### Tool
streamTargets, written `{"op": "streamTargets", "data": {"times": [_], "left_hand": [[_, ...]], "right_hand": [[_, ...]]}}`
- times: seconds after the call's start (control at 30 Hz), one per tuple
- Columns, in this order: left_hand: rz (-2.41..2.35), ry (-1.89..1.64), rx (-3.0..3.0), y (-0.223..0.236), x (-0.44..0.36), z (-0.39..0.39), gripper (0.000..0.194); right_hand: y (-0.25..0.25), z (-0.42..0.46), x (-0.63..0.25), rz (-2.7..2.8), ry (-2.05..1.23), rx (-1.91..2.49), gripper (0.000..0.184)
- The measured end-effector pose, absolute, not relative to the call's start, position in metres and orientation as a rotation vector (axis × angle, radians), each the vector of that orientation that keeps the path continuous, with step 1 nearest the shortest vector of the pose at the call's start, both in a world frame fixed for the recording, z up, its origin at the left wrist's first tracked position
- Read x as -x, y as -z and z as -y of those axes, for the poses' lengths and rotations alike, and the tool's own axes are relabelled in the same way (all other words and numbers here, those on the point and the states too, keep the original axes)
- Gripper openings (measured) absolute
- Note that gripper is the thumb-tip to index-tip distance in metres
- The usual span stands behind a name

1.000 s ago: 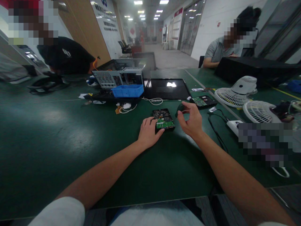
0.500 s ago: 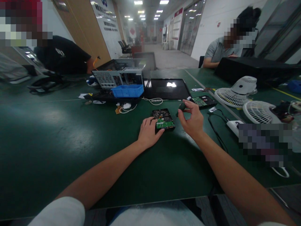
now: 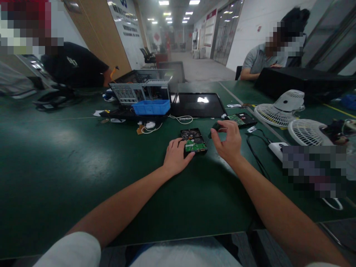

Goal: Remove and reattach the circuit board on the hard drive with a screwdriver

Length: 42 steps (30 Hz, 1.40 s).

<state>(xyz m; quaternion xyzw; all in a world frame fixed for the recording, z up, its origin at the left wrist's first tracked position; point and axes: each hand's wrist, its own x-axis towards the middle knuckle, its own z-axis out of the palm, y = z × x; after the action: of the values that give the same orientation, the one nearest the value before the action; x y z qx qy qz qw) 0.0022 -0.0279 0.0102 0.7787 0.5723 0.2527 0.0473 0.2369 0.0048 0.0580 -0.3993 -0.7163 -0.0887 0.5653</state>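
A hard drive point(image 3: 194, 138) lies on the green table with its circuit board side up. My left hand point(image 3: 175, 155) grips its left and near sides, thumb at the near edge and fingertips on the top. Right of the drive, my right hand point(image 3: 228, 141) pinches a dark-handled screwdriver point(image 3: 213, 130) between thumb and fingers. Its thin shaft slants down to the drive's right edge; whether the tip touches a screw is too small to tell. A second drive with a green board point(image 3: 241, 119) rests behind my right hand.
Beyond the drive stand a blue bin point(image 3: 151, 107), an open computer case point(image 3: 128, 92) and a black panel point(image 3: 198, 105). White fan parts point(image 3: 278, 111), a white power strip point(image 3: 275, 148) and a black cable point(image 3: 254, 152) lie right. Two people sit across the table.
The screwdriver handle has turned a little within my right fingers, which have shifted slightly. My left hand and the hard drive stay put. The person at the left has leaned further left.
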Motion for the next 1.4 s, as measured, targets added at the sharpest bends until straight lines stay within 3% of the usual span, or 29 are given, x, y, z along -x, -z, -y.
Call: {"op": "streamTargets", "data": {"times": [1.4], "left_hand": [[-1.744, -0.756, -2.358, -0.0121, -0.0021, 0.0288, 0.056]], "right_hand": [[-0.0533, -0.0098, -0.2371, 1.677, 0.211, 0.918, 0.038]]}}
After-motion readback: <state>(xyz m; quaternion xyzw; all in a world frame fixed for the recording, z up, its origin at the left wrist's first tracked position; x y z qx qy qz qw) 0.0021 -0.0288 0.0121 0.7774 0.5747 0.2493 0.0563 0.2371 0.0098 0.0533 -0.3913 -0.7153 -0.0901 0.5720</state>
